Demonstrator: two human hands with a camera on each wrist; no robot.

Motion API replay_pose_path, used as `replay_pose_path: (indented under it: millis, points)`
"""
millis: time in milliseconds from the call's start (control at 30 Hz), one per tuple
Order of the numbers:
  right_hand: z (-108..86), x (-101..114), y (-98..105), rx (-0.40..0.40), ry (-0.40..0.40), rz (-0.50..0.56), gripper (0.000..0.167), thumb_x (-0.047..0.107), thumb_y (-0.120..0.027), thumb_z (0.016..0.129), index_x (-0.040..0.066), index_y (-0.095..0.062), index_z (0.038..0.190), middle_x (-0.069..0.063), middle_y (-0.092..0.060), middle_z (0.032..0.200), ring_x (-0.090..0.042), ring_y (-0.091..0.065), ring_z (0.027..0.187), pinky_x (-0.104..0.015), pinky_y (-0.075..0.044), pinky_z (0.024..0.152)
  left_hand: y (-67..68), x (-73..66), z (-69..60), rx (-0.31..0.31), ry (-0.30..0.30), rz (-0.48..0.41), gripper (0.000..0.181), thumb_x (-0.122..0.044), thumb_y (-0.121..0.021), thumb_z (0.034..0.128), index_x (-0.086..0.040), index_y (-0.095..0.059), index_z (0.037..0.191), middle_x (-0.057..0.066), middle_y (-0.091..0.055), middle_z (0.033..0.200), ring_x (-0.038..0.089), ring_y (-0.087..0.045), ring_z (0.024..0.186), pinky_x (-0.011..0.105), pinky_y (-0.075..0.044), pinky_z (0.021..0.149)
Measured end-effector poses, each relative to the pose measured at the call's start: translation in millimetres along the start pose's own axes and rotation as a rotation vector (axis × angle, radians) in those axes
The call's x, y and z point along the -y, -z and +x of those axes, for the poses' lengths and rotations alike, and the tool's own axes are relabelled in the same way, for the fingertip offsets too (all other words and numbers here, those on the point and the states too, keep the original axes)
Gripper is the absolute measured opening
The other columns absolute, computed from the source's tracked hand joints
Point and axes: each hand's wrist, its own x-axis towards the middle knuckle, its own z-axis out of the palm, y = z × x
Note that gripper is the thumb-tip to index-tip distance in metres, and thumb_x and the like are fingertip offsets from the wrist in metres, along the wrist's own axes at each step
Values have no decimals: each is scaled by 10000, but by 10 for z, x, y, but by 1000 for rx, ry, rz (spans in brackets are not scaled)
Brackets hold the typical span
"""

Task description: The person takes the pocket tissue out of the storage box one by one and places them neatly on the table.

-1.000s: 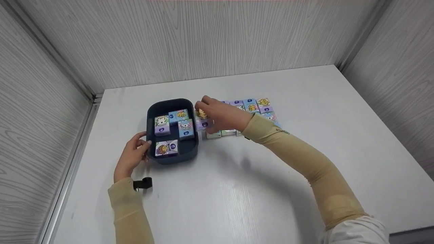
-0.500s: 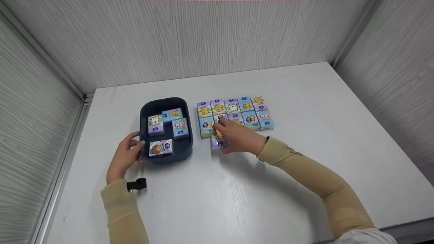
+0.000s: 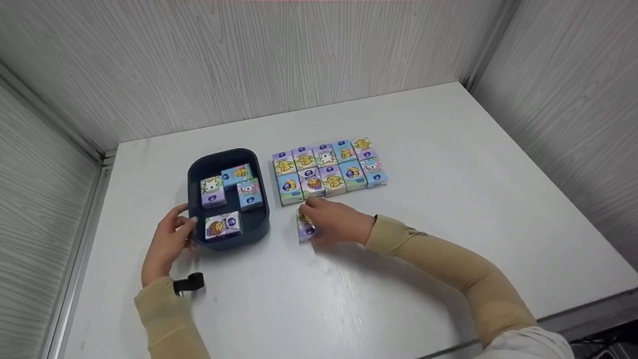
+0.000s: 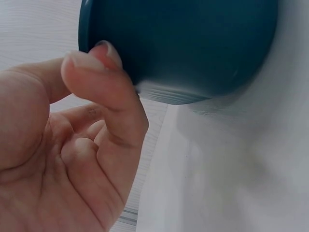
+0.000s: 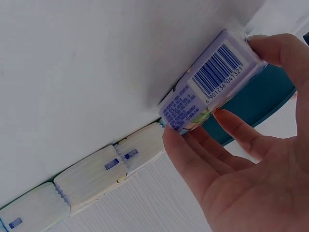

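My right hand grips a small purple tissue pack between thumb and fingers, just in front of the laid-out packs. The right wrist view shows the barcode side of this tissue pack; whether it touches the table I cannot tell. My left hand pinches the near left rim of a dark blue box, thumb at the rim and other fingers outside. Several tissue packs lie apart inside the box, such as a white-and-purple one. In the left wrist view the thumb and a finger meet at the box wall.
Right of the box, several tissue packs lie face up in two tight rows on the white table. Pale wood-grain panels stand behind and on both sides. The table's front edge runs at lower right.
My right hand has carried the tissue pack from beside the box's right wall to the front of the two rows. My left hand stays at the box rim. The head view has shifted.
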Motion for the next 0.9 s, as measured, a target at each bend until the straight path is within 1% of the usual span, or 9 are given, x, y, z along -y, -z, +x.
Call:
replay_pose_path:
  millis: [167,267,367,467,667,900]
  points:
    - [64,-13,-25,-25,-8,-32,503,261,-775,801,109,-523,1209,-9,-513,1073,-136,-497,899,-273,-465,812,-16,38,-11,-3,-4,-15,557,-324,-456,1015,-145,-262,1505,156,-475,1084,183,-527,774,268,-513,648]
    - [102,-28,-38,-47,-1,-30,467,221,-762,821,87,-548,1214,-47,-534,1172,-157,-526,982,-276,-459,884,-29,41,-10,-2,-3,-23,552,-318,-457,1016,-146,-266,1504,146,-470,1076,178,-526,772,267,-511,645]
    - [147,-33,-49,-64,22,-28,436,172,-747,838,65,-571,1222,-75,-529,1237,-176,-542,1044,-283,-450,920,-32,49,-11,1,-9,-30,549,-303,-457,1016,-137,-266,1503,154,-474,1071,171,-527,754,269,-511,633]
    - [189,-33,-52,-73,48,-17,419,134,-743,841,55,-582,1220,-78,-535,1223,-179,-543,1049,-281,-448,920,-31,50,-15,2,-19,-33,549,-291,-459,1016,-128,-265,1503,167,-486,1072,160,-532,733,269,-511,624]
    - [240,-32,-34,-90,105,-30,372,86,-736,841,41,-592,1181,-94,-540,1213,-187,-541,1060,-279,-448,918,-24,42,-4,-6,-56,-56,542,-242,-479,1012,-88,-279,1492,201,-514,1044,132,-534,658,273,-507,576]
    - [283,-21,-27,-91,115,3,318,58,-731,837,52,-611,1131,-83,-543,1195,-177,-544,1043,-268,-453,900,11,44,-13,-11,-60,-55,521,-231,-482,1010,-85,-303,1477,182,-520,1025,129,-533,644,278,-507,568]
